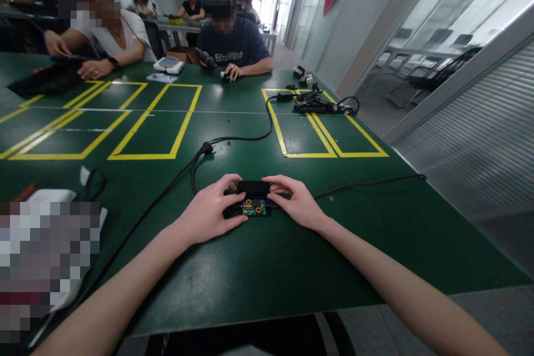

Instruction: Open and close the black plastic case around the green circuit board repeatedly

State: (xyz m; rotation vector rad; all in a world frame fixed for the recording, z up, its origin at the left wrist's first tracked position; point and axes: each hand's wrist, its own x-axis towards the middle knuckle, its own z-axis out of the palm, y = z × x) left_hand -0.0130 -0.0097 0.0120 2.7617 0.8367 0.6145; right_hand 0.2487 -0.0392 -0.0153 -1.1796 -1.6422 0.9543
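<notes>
As I watched by the green table (pixel 200 272), the left hand (pixel 211 208) and right hand (pixel 299 200) were pinched on opposite ends of a black cover (pixel 253 187), just beyond a bare circuit board (pixel 254 210) between them. Whether the left thumb (pixel 237 223) touched the board, I couldn't quite tell. A black cable (pixel 183 169) stretched left of the hands.

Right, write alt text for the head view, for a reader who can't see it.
A person's left hand and right hand grip the ends of a black casing piece just beyond an exposed circuit board on a green table marked with yellow tape. Black cables lie on it; two people are at its far side.
</notes>
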